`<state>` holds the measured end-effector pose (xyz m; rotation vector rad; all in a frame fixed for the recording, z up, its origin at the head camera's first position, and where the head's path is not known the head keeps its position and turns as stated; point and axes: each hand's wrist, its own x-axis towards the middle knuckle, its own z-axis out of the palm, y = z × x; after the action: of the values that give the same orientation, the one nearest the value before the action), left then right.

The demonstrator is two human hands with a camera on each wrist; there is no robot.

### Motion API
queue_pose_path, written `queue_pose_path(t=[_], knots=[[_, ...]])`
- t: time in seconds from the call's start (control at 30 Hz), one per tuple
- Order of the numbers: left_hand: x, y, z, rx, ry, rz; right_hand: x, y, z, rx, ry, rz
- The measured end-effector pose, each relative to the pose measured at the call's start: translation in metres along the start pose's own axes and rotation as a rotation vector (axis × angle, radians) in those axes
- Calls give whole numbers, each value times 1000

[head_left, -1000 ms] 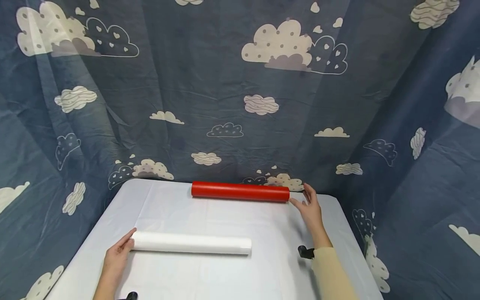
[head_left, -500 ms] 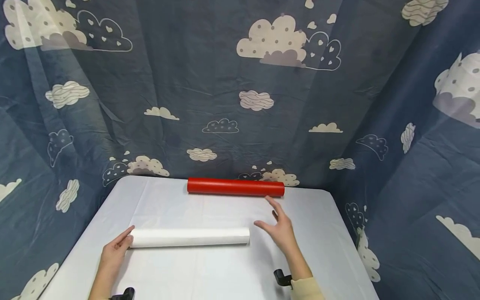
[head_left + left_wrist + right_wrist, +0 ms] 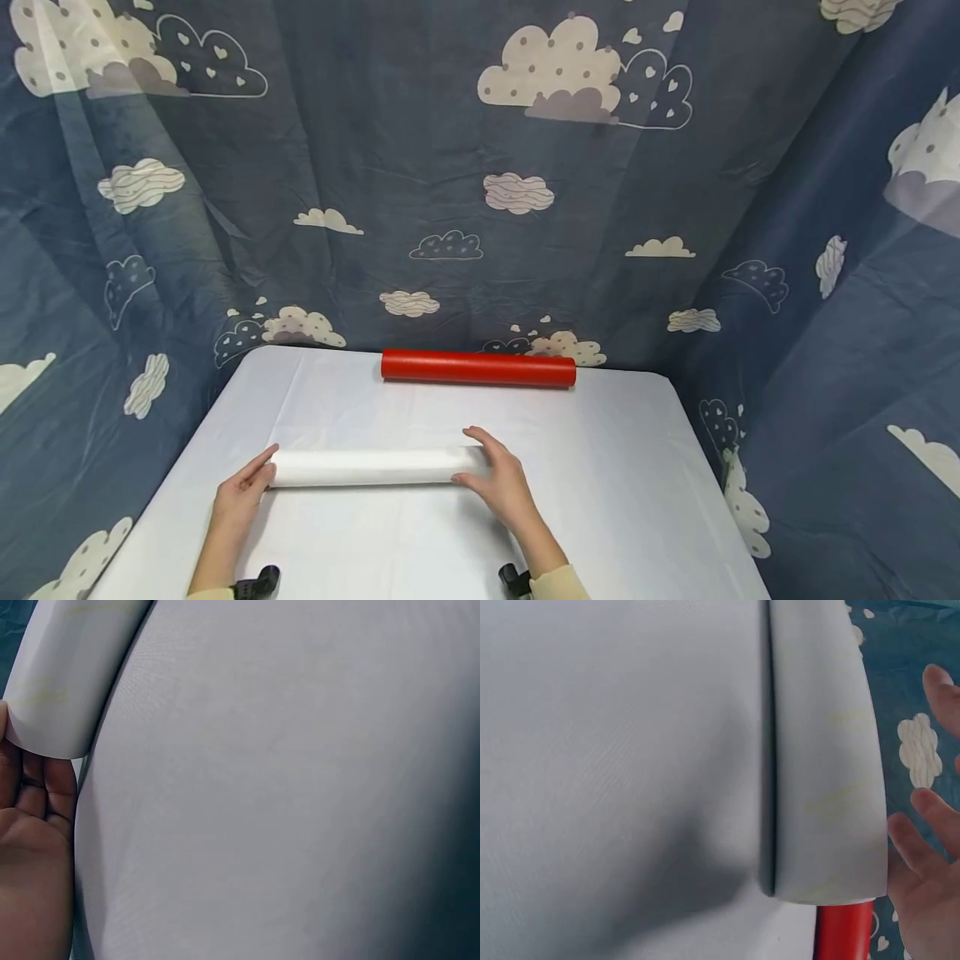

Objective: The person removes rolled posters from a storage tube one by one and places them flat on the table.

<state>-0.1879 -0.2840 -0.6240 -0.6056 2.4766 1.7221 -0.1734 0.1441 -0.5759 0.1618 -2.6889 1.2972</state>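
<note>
A long white roll lies across the white table. At its left end my left hand holds it, the forefinger behind and the thumb in front. In the left wrist view, curled fingers sit just below the end of the roll. My right hand is at the other end, thumb and forefinger spread on either side of it. Seen from the right wrist, the fingers are extended beside the roll; whether they touch it I cannot tell.
A red roll lies along the far edge of the table. A dark blue curtain with a cloud print hangs behind and on both sides. Each wrist carries a small black camera mount.
My right hand has come from the right end of the red roll, leftward and nearer, to the right end of the white roll. My left hand has stayed at the white roll's left end.
</note>
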Motion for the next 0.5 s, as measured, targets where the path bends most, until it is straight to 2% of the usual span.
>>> queue_pose_path(t=[0.13,0.2,0.3,0.4,0.5], knots=[[-3,6,-1,-3,-40,35,1,4,3,-92,34,-69],[-5,9,-3,19,-35,51,1,7,6,-160,40,-100],[-8,15,-5,62,-22,108,0,9,12,-249,44,-120],[-13,24,-7,171,34,228,-1,11,16,-321,48,-121],[-21,39,-7,294,103,415,-3,12,19,-347,41,-114]])
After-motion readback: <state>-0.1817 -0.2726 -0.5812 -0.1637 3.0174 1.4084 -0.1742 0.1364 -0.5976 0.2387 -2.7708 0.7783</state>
